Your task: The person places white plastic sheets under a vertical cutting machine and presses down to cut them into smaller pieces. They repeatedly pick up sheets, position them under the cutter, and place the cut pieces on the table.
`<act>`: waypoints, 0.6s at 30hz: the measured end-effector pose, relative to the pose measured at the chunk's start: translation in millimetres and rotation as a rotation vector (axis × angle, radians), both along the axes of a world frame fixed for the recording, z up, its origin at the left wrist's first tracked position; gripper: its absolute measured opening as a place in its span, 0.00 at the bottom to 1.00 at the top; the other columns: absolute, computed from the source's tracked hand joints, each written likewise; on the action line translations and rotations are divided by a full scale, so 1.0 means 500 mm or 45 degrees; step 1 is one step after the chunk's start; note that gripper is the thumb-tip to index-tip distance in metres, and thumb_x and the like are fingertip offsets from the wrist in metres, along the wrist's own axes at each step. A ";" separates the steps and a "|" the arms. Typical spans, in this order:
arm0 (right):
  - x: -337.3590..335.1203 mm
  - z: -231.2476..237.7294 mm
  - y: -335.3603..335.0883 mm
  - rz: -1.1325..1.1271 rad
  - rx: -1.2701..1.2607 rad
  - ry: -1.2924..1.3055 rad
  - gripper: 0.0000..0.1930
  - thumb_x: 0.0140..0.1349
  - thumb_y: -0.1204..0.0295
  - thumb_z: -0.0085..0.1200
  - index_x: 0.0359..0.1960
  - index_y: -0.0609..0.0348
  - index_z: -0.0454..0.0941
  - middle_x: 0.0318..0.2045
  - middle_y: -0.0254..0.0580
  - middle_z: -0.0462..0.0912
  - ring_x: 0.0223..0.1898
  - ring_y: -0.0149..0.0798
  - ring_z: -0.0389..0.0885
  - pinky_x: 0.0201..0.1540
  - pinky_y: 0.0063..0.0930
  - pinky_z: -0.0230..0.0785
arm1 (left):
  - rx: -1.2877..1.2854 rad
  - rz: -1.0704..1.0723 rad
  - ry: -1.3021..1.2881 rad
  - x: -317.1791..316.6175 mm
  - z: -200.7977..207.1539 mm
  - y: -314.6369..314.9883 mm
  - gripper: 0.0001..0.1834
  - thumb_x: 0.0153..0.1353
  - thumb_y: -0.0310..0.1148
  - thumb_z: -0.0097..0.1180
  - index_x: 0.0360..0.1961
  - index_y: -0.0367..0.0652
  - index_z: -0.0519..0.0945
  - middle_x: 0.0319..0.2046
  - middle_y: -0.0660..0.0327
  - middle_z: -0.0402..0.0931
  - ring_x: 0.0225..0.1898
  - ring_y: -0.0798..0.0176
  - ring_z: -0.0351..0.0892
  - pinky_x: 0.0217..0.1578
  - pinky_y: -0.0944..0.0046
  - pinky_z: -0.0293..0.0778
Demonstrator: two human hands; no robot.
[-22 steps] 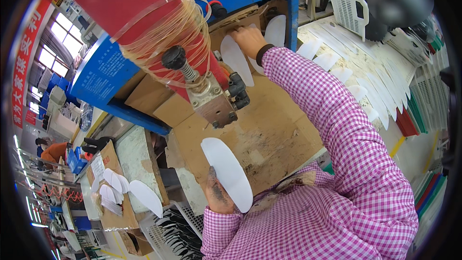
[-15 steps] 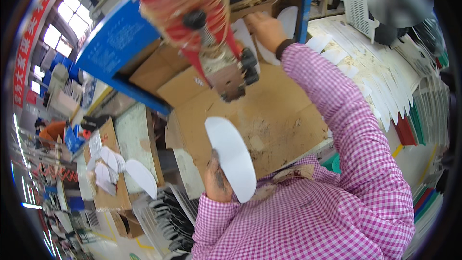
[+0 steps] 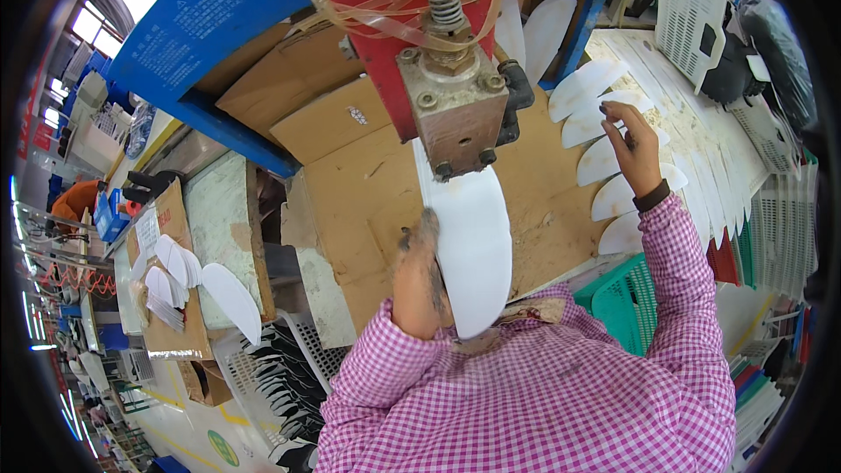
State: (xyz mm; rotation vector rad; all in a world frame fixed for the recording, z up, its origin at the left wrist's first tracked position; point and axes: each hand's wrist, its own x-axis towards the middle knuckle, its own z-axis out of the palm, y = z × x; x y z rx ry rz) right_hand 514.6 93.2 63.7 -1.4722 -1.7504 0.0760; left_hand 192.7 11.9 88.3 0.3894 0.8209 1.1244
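Observation:
My left hand [image 3: 419, 285] grips a white sole-shaped insole [image 3: 469, 241] and holds its top end under the metal head [image 3: 455, 109] of a red press. My right hand [image 3: 632, 144] hovers over a fanned row of white insoles [image 3: 604, 158] on the right. Its fingers are apart and nothing is in it. Both sleeves are pink checked. A brown cardboard sheet [image 3: 350, 184] covers the press table beneath.
A blue machine frame [image 3: 201, 26] arches across the top. White plastic baskets [image 3: 692, 9] stand at the upper right, a green crate [image 3: 626, 302] is by my right elbow. More white insoles [image 3: 188, 285] lie on a bench at left above black soles [image 3: 280, 377].
My right hand has come back from the rear of the press to the row of insoles on the right. My left hand has pushed the insole up under the press head.

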 end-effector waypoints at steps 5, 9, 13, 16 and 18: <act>0.003 -0.009 -0.011 0.027 -0.047 0.057 0.11 0.54 0.82 0.55 0.40 0.65 0.75 0.38 0.44 0.79 0.38 0.39 0.79 0.40 0.25 0.70 | 0.304 0.082 -0.210 0.006 -0.001 0.129 0.22 0.67 0.43 0.44 0.53 0.36 0.68 0.47 0.56 0.74 0.43 0.59 0.78 0.44 0.62 0.77; -0.034 0.008 -0.020 0.082 -0.093 0.078 0.11 0.54 0.82 0.55 0.40 0.64 0.74 0.39 0.43 0.79 0.37 0.37 0.78 0.35 0.23 0.69 | 0.703 0.053 -0.270 -0.014 0.013 0.198 0.21 0.67 0.42 0.44 0.52 0.35 0.68 0.46 0.54 0.74 0.43 0.59 0.78 0.45 0.61 0.77; -0.069 0.013 -0.057 0.209 -0.070 0.125 0.11 0.55 0.83 0.54 0.40 0.63 0.74 0.39 0.41 0.79 0.35 0.34 0.77 0.28 0.21 0.67 | 0.285 0.055 -0.076 -0.043 0.020 0.113 0.21 0.67 0.40 0.44 0.52 0.34 0.68 0.45 0.52 0.75 0.42 0.59 0.78 0.43 0.60 0.78; -0.085 -0.002 -0.098 0.238 -0.187 0.170 0.12 0.55 0.84 0.53 0.41 0.63 0.74 0.39 0.41 0.78 0.35 0.32 0.76 0.27 0.21 0.66 | 0.029 -0.009 0.015 -0.067 0.022 0.009 0.21 0.68 0.40 0.43 0.52 0.33 0.68 0.45 0.51 0.75 0.41 0.59 0.79 0.41 0.60 0.78; -0.103 -0.019 -0.128 0.273 -0.279 0.234 0.12 0.54 0.80 0.57 0.41 0.62 0.74 0.35 0.39 0.79 0.32 0.30 0.76 0.26 0.20 0.65 | -0.066 -0.051 0.024 -0.081 0.021 -0.043 0.21 0.68 0.40 0.43 0.52 0.33 0.67 0.45 0.51 0.75 0.41 0.58 0.79 0.40 0.60 0.79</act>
